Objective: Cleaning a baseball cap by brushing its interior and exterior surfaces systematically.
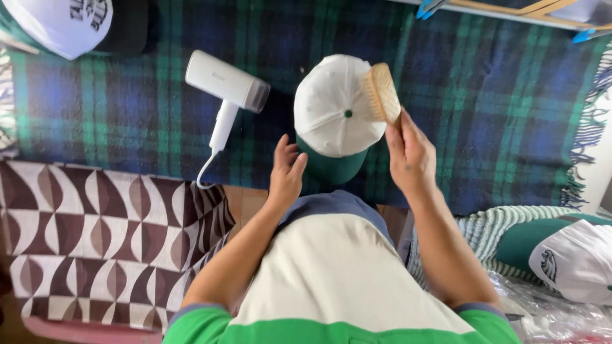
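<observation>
A white cap with a green brim and green top button stands on the blue-green plaid blanket in the middle of the view. My left hand grips the cap's green brim at its lower left. My right hand holds a wooden bristle brush, whose bristles press against the cap's right side.
A white handheld steamer with a cord lies left of the cap. Another white cap sits at the top left, and a third white and green cap lies at the lower right on crinkled plastic. A brown patterned cloth covers the lower left.
</observation>
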